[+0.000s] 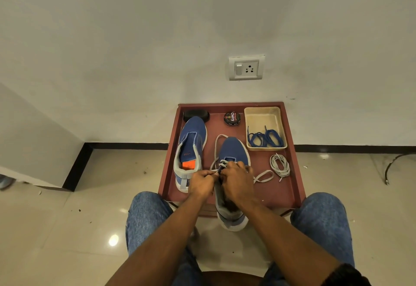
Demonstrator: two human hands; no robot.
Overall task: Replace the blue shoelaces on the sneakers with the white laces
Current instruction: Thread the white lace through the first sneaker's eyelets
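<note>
Head view | left hand [202, 184] and right hand [236, 180] both pinch the white lace [263, 176] at the near sneaker [233, 150], partly laced | second sneaker [191, 144] laceless on the surface [292, 186] | spare white lace [280, 165] coiled beside | blue laces [265, 138] already in the tray [263, 114] | roughly a third done.

The sneaker [234, 150] under my fingers has a matt blue cloth upper with a fine knit look. Its white lace [263, 176] is flat woven cloth. My jeans [146, 216] are rough blue denim. The tray [290, 186] is matt reddish-brown, the floor [67, 229] glossy polished tile that mirrors the lamps.
</note>
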